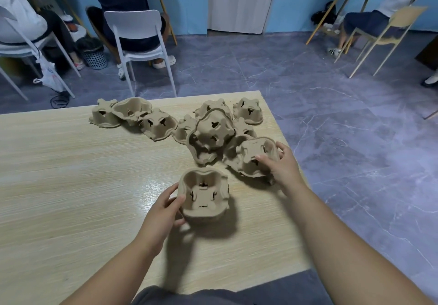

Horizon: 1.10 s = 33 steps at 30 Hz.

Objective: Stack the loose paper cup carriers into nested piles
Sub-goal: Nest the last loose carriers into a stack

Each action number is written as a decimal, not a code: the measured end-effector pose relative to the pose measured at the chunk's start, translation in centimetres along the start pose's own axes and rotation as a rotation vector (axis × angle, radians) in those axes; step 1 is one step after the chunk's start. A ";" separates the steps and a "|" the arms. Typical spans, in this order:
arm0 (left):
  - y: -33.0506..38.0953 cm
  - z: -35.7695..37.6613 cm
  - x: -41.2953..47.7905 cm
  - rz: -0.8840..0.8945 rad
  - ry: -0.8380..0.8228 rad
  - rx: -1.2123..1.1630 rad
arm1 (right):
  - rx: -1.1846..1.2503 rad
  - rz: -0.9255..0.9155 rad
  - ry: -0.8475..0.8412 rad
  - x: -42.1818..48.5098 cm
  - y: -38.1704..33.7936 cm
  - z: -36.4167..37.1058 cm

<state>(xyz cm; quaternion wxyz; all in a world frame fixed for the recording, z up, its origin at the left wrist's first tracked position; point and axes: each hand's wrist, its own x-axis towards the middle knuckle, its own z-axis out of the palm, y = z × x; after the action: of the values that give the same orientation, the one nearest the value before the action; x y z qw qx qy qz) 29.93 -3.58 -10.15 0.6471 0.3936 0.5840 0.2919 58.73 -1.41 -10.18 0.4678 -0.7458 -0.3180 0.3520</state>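
Gripping moulded pulp carriers (204, 195), both hands (163, 212), woodgrain table (71, 162).

Both forearms are bare, entering from the bottom edge and reaching forward over the worktop (71, 162). We record the left hand (163, 212) set against the left side of one carrier (205, 195), its fingers (175, 202) curled onto the rim and the wrist roughly straight. The right hand (282, 165) reaches further out and to the right, gripping a second carrier (251, 153). One finger lies across the top and another hooks the far edge. The remaining fingers sit under the palm, and we cannot read them clearly.
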 end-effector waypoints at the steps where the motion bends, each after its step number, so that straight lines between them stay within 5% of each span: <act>1: 0.1 0.0 0.0 0.002 0.000 -0.005 | 0.006 -0.003 0.007 -0.2 0.0 -0.2; 6: 0.0 0.1 -0.1 0.004 -0.004 -0.015 | 0.125 -0.027 -0.019 -2.5 -0.6 -1.7; 11: -0.2 0.1 0.2 0.007 0.004 -0.032 | -0.467 -0.420 -0.052 -7.3 1.5 -3.2; 18: -0.3 0.2 0.3 0.016 0.009 -0.037 | -0.703 -0.719 -0.326 -11.7 7.0 -1.0; 24: -0.3 0.2 0.1 0.025 0.005 -0.055 | -0.301 -0.351 -0.255 -12.4 5.3 -1.2; 27: -0.4 0.2 0.0 0.029 0.010 -0.061 | -0.442 -0.232 -0.117 -9.9 5.0 -1.9; 33: -0.3 0.3 -0.2 0.028 0.018 -0.074 | -0.544 0.100 -0.348 -7.0 4.6 -1.1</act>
<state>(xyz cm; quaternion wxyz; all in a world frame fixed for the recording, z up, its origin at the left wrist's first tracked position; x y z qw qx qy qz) 30.14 -3.98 -10.31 0.6519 0.3747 0.5731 0.3258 56.50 -9.18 -12.47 0.1723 -0.7867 -0.4386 0.3987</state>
